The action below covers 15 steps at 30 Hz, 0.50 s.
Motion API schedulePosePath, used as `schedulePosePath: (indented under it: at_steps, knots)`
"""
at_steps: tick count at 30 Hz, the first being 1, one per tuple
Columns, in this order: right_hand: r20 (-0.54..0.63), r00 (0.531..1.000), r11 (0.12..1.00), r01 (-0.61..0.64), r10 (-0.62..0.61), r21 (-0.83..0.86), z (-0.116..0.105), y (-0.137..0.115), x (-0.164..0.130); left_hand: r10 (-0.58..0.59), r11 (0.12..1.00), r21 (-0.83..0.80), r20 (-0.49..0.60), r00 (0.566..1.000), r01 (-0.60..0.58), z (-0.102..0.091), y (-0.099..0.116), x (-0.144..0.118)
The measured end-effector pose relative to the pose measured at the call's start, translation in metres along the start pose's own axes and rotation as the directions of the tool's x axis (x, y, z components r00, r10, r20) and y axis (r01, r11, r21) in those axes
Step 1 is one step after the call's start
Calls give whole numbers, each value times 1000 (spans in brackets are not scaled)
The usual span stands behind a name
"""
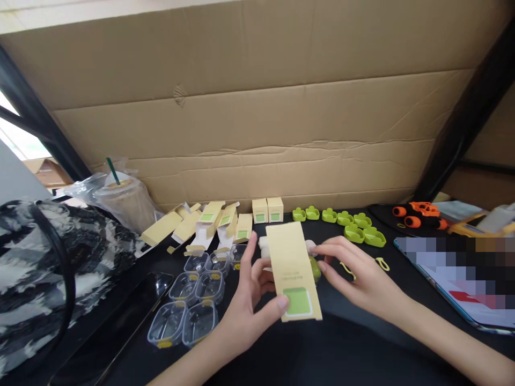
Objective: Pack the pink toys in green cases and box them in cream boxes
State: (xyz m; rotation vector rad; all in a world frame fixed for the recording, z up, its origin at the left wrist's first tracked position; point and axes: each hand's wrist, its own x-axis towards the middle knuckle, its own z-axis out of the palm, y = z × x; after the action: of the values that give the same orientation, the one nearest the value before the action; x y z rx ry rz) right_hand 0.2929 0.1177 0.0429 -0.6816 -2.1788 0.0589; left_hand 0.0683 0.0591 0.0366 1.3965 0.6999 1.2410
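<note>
My left hand (251,308) grips a pale yellow cardboard box (289,257) by its sides. The thumb lies over the green square printed on its front. Just right of the box is my right hand (358,271), its thumb and fingers apart. Its fingertips are beside a round green object (314,269) and a small white piece (309,245), both partly hidden behind the box; whether they touch cannot be made out. More white pieces (263,245) show at the box's left edge. Close to my right hand lie thin yellow loops (382,264).
Several clear plastic containers (201,321) stand left of my hands, with opened cartons (207,225) behind them. Small closed boxes (276,210) and green flower-topped trays (354,234) line the back. A phone (116,327), a bagged drink cup (123,198), an orange toy car (422,213) and a blurred-screen tablet (462,284) flank them.
</note>
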Motion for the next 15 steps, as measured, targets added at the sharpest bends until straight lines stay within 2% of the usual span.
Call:
schedulePosePath:
  at_steps: [3, 6, 12, 15]
  knots:
    - [128, 987, 994, -95, 102, -59, 6, 2, 1, 10, 989, 145, 89, 996, -23, -2, -5, -3]
    - [215, 964, 988, -147, 153, -46, 10, 4, 0, 14, 949, 309, 167, 986, -66, -3, -10, -6]
    - [268, 947, 974, -206, 175, 91, 9, 6, 2, 61, 865, 471, 244, 968, -173, -1, -14, -8]
    - [285, 938, 967, -233, 196, 101, 8, 7, 2, 75, 824, 519, 293, 953, -225, 0, -16, -9]
